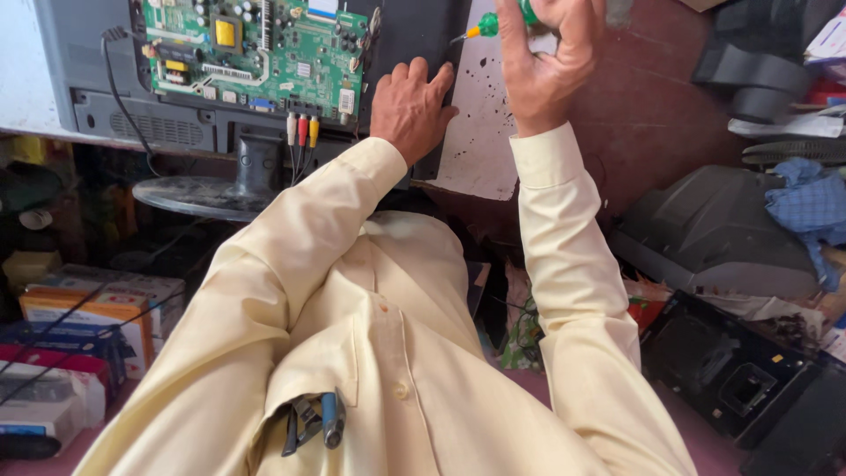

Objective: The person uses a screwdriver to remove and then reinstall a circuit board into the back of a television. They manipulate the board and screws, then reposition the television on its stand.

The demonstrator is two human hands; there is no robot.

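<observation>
Far left, an opened grey flat-panel television (pixel 88 79) on a round stand, back cover off, green circuit board (pixel 256 48) bared, with white, red and yellow plugs (pixel 301 130) just below it. Left hand (pixel 410 106) laid flat, fingers spread and gripping nothing, on the set's dark rear panel right of the board. Right hand (pixel 551 53) raised at the far edge, fingers curled tight round a green-handled screwdriver (pixel 493 22), tip jutting left above the left hand's knuckles.
</observation>
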